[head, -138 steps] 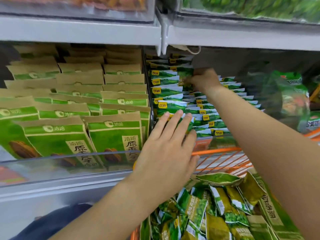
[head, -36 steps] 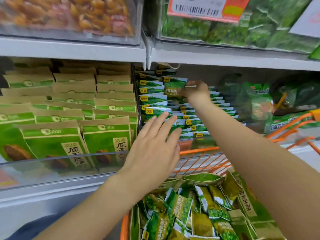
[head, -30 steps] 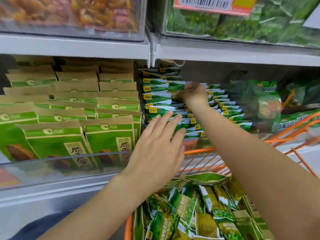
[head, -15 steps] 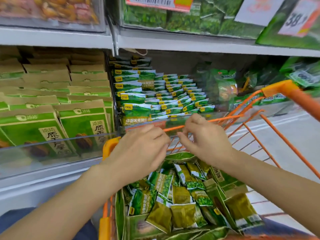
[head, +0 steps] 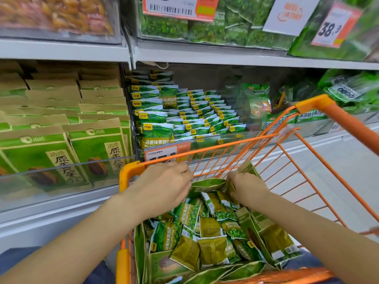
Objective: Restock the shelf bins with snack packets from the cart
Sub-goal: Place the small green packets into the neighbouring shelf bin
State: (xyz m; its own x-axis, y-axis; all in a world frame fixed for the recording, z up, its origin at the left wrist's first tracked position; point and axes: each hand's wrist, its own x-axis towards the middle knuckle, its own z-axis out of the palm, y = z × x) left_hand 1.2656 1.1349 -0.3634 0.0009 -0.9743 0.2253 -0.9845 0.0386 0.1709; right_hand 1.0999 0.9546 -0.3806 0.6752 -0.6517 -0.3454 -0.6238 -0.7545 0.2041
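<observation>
Both hands down in the cart

Nearest, an orange wire cart (head: pixel 254 140) holds a loose heap of glossy green snack packets (head: pixel 207 234), too many and too overlapped to count, piled inside a larger green bag. Two bare forearms reach in. Left hand (head: pixel 164 187) hovers knuckles-up at the cart's front left corner, fingers curled under; whether it holds anything cannot be told. Right hand (head: pixel 246 187) grips one flat, crinkled packet (head: pixel 247 168) near the front rim. Beyond, a clear-fronted shelf bin (head: pixel 184 111) carries neat rows of small green packets. Left of it stand kraft-paper pouches (head: pixel 96 140).
</observation>
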